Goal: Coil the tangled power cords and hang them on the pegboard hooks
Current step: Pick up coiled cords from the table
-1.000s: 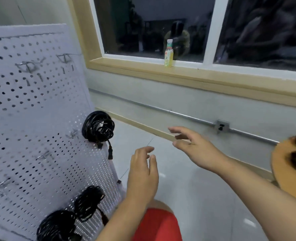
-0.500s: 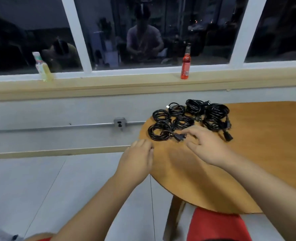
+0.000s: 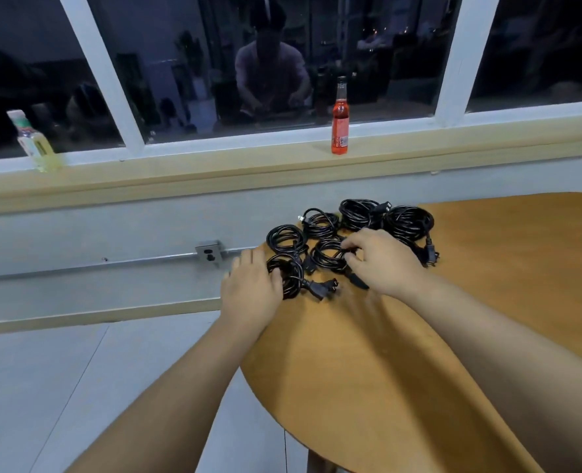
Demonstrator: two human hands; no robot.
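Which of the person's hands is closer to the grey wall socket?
Left. The left hand lies just right of the wall socket; the right hand is farther right, pinching the middle coil.

Round wood table [image 3: 419, 353] fills lower R, edge overhanging grey tiled floor [image 3: 78, 387]. Behind it, pale wall w/ metal conduit [image 3: 95, 264] running horiz., grey outlet box [image 3: 209, 254] mounted on it just L of table edge. Wood baseboard [image 3: 95, 314] below. Wood sill [image 3: 214, 172] above: red bottle [image 3: 340, 121] upright near centre, pale yellow bottle [image 3: 33, 145] w/ white cap far L, blurred. Window [image 3: 187, 63] dark, white frame bars [image 3: 102, 73]; seated person's reflection in glass.
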